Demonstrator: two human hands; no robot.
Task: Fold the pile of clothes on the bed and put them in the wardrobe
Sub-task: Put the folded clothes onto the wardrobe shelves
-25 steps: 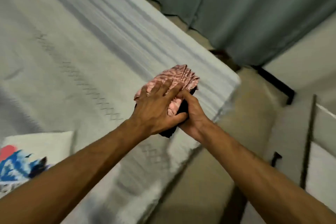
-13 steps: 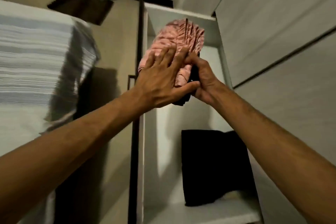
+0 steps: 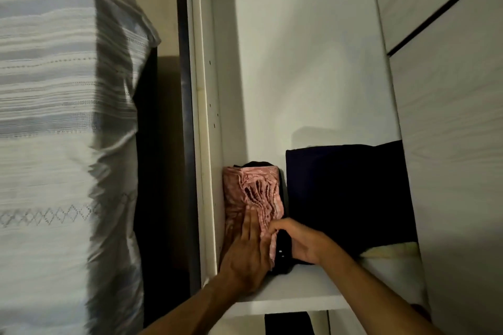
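Folded pink patterned cloth bundle (image 3: 251, 198) with black garment beneath, set on white wardrobe shelf (image 3: 288, 289), hard against left side panel (image 3: 208, 144), just beside dark navy folded stack (image 3: 345, 198). Long axis directed into the shelf, away from both hands. Left hand (image 3: 249, 255) laid flat on bundle's near end, fingers straight. Right hand (image 3: 298, 243) curled round black near edge at bundle's right side. Both hands equally near; release judged next
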